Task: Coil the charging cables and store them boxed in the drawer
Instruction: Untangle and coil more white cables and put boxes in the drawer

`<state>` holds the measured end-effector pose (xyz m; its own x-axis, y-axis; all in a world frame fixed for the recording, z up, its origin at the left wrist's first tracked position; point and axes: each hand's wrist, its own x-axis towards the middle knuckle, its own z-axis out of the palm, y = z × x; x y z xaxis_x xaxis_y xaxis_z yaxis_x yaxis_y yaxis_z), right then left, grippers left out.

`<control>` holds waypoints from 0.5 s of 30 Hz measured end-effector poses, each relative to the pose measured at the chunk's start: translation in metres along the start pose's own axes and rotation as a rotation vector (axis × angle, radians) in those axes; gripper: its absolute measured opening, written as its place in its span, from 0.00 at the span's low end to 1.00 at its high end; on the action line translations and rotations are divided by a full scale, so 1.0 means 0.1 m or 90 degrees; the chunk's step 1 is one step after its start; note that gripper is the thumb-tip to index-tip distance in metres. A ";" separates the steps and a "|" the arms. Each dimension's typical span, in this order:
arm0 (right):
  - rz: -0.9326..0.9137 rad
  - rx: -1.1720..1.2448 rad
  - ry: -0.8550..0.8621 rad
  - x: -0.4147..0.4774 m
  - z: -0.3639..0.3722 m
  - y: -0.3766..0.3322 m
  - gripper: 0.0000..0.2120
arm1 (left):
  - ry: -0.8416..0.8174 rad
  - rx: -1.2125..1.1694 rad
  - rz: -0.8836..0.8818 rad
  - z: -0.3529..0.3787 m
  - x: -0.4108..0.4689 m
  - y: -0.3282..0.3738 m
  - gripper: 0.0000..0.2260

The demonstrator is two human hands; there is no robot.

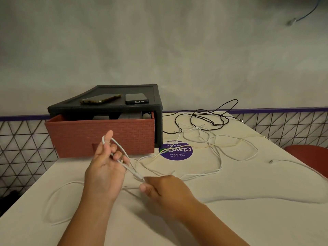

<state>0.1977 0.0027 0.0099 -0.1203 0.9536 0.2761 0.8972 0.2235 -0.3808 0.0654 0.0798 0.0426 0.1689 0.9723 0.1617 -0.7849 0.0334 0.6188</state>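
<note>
Looping over the left hand (104,166), a white charging cable (118,144) runs up along the raised index finger and back down past the palm. The palm faces the camera, index straight, the other fingers (116,154) curled in on the cable strands. The right hand (165,189) sits low and just beside it, knuckles up, thumb & forefinger pinching the same cable near its plug end. Both hands hang over the pale surface (230,219), in front of the drawer.

The brick-red drawer (99,137) is pulled out of a black drawer unit (158,121). Grey items show inside, can't tell what. On top of the unit lie two phones (100,98), side by side.

To the right, more white cables (200,175) lie tangled and uncoiled across the surface, crossing a purple round sticker (175,151). A black cable (215,124) sprawls behind them near the far edge. One white loop lies front-left on the surface; can't tell which cable it belongs to.
</note>
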 end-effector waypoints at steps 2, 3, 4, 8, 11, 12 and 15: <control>0.016 0.026 -0.024 0.00 -0.03 -0.01 0.23 | -0.026 -0.001 0.018 -0.02 0.03 0.04 0.12; 0.024 0.032 -0.032 0.00 -0.03 0.00 0.22 | -0.041 -0.001 0.021 -0.03 0.04 0.05 0.11; 0.027 0.037 -0.038 0.00 -0.02 0.00 0.21 | -0.056 -0.002 0.023 -0.03 0.05 0.06 0.14; 0.015 0.025 -0.058 -0.01 0.06 0.03 0.15 | -0.052 -0.013 0.014 -0.01 0.04 0.07 0.20; -0.020 0.004 -0.025 0.00 0.06 0.03 0.11 | -0.037 0.061 0.014 0.04 -0.01 0.01 0.13; -0.039 -0.001 -0.001 0.01 0.04 0.02 0.11 | -0.039 0.131 0.032 0.05 -0.03 -0.01 0.13; -0.082 -0.006 0.094 0.02 -0.02 0.04 0.13 | -0.098 0.530 0.154 0.06 -0.10 -0.12 0.11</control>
<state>0.2016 0.0053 0.0112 -0.1711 0.8773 0.4484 0.8824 0.3389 -0.3264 0.0771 0.0679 0.0380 0.1797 0.8867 0.4259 -0.1308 -0.4076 0.9037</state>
